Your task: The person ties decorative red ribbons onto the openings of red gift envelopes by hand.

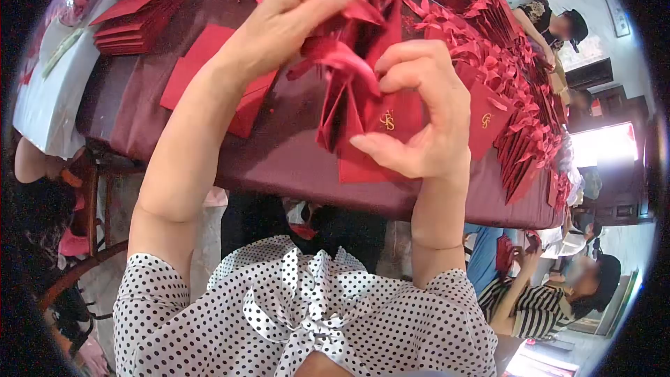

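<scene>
My left hand (pixel 293 17) is raised over the table, its thumb and fingers pinching red ribbon at the top of a red paper bag (pixel 342 108). To the right of that bag, my right hand (pixel 426 112) curves with its thumb and forefinger apart; its forefinger is at the looped ribbon (pixel 349 66), and whether it grips it is unclear. Under the right hand lies a flat red piece with a gold monogram (pixel 386 120). Part of the bag is hidden behind the ribbon.
Red folded bags with ribbons (pixel 523 112) crowd the table's right side. Flat red pieces (pixel 195 63) and a red stack (pixel 143 24) lie left on the dark red tablecloth (pixel 293 167). A person in stripes (pixel 520 307) sits at lower right; a chair (pixel 94 202) stands left.
</scene>
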`<state>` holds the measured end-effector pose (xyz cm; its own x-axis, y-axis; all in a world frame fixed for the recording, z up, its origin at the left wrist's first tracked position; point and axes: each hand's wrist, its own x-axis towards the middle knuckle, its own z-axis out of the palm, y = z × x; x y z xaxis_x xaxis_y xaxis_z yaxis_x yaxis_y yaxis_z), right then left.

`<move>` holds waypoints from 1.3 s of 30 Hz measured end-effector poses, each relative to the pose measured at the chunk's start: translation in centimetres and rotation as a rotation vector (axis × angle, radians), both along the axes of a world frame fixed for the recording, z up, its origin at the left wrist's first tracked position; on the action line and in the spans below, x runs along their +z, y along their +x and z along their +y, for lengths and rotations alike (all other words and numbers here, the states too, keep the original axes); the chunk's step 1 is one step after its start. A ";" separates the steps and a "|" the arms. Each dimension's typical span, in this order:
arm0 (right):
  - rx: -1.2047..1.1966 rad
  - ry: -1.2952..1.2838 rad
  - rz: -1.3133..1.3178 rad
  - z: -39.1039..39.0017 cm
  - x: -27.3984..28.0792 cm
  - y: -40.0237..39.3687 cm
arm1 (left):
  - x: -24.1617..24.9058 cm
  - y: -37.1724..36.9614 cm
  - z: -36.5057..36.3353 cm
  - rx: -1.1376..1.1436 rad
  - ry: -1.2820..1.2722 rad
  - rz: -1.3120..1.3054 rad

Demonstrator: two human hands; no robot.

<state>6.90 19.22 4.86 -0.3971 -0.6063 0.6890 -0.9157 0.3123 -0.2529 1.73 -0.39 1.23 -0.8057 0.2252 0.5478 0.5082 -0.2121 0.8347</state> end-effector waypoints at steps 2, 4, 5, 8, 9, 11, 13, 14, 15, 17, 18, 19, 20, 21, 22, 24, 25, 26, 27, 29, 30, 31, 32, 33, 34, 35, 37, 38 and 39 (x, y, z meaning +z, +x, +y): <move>-0.044 0.008 0.057 0.2 -0.4 -0.5 | -0.3 0.2 -0.2 -0.195 -0.060 0.092; -0.065 -0.010 -0.005 0.7 -0.7 -0.8 | 0.5 0.2 -0.6 -0.286 -0.211 0.334; -0.050 -0.011 -0.005 0.8 -0.6 -0.9 | 0.8 0.9 -0.8 -0.273 -0.274 0.181; -0.027 -0.027 0.046 0.5 -1.2 -1.0 | 1.3 0.9 -0.9 -0.179 -0.404 0.104; -0.009 -0.059 0.075 0.3 -1.6 -1.1 | 1.1 0.1 -1.5 -0.167 -0.430 0.282; -0.022 -0.096 0.153 0.3 -1.4 -1.0 | 0.5 -0.2 -1.7 0.039 -0.286 0.264; -0.049 -0.121 0.177 0.4 -1.0 -0.6 | 0.3 -0.1 -1.5 0.166 0.080 -0.098; -0.042 -0.128 0.168 0.4 -1.0 -0.5 | -0.4 -1.0 -2.2 0.116 0.151 -0.126; -0.053 -0.129 0.150 0.2 -1.3 -0.4 | -0.3 -0.8 -1.9 -0.021 0.125 -0.071; -0.082 -0.166 0.159 0.6 -1.1 -0.4 | -0.4 -0.5 -2.0 -0.235 0.057 -0.001; -0.096 -0.200 0.159 0.9 -1.0 -0.4 | 0.4 -0.4 -1.4 -0.201 0.060 -0.095; -0.105 -0.244 0.145 1.5 -0.7 -0.5 | 1.3 -0.2 -0.9 -0.165 0.064 -0.189; -0.160 -0.261 0.183 2.5 -0.2 0.0 | 0.8 -0.5 -0.4 -0.291 0.268 -0.160; -0.214 -0.279 0.220 3.7 0.5 0.8 | -0.4 -2.3 -1.2 -0.255 0.243 -0.227; -0.381 -0.285 0.185 5.0 1.3 2.6 | -2.0 -4.6 -2.6 -0.212 0.220 -0.297; -0.602 -0.423 0.233 7.7 2.0 5.1 | -3.9 -5.1 -2.1 0.125 0.035 -0.386; -0.731 -0.410 0.231 9.0 2.5 6.2 | -3.4 -3.6 -1.0 0.213 -0.137 -0.389; -0.829 -0.458 0.132 10.6 2.2 6.7 | -2.7 -2.1 0.0 0.230 -0.291 -0.394; -0.903 -0.292 0.171 12.3 2.5 6.9 | -4.0 -2.6 0.6 0.132 -0.303 -0.224; -1.015 -0.111 0.153 14.1 2.2 6.1 | -3.9 -1.3 2.4 0.145 -0.542 -0.007; -1.051 -0.063 0.157 14.8 1.7 5.3 | -4.4 -1.1 2.5 0.129 -0.714 0.154; -1.087 -0.008 0.057 15.4 1.0 4.6 | -3.6 -0.3 3.2 0.104 -0.911 0.236; -1.032 -0.038 -0.007 16.1 0.0 3.6 | -5.4 -0.1 3.4 0.178 -0.931 0.371; -0.979 -0.068 -0.071 16.7 -1.1 2.8 | -5.6 0.6 3.9 0.190 -1.003 0.370; -0.957 -0.124 -0.098 16.7 -2.0 2.4 | -5.8 1.1 4.2 0.180 -1.038 0.359; -0.972 -0.145 -0.049 16.4 -2.6 2.3 | -6.0 1.3 4.4 0.171 -1.073 0.348; -0.993 -0.227 0.034 14.8 -3.1 2.7 | -6.1 0.9 4.2 0.160 -1.029 0.353; -1.037 -0.195 0.119 15.1 -3.6 2.8 | -5.9 0.6 3.9 0.147 -1.034 0.300; -1.080 -0.160 0.201 15.2 -4.2 3.0 | -5.7 0.3 3.7 0.132 -1.039 0.244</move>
